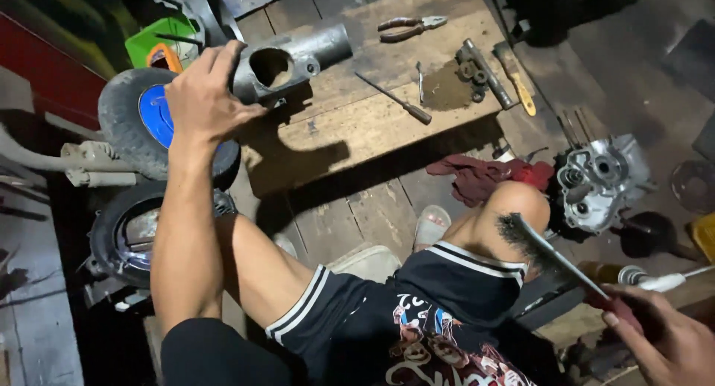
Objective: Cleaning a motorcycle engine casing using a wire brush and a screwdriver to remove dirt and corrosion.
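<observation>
Cleaning step: left hand (199,96) grips the metal housing (287,62) on the plank (350,125); right hand (663,341) clenches a wire brush (547,252) — brush must next reach the housing.

A low wooden surface (335,144) of worn planks stands on the plank floor (350,215). On it, at the left end, lies a grey metal housing (290,62) with a round hole in its side. Near the far edge rest pliers (410,27). Toward the middle lies a screwdriver (395,99), tip pointing left, with a short metal pin (420,81) just beside it. At the right end sits a greasy shaft with gears (480,69) on a dark stain, and a yellow-handled tool (515,77) lies along the edge. On the floor lie a red rag (484,177) and an engine crankcase (599,181).
</observation>
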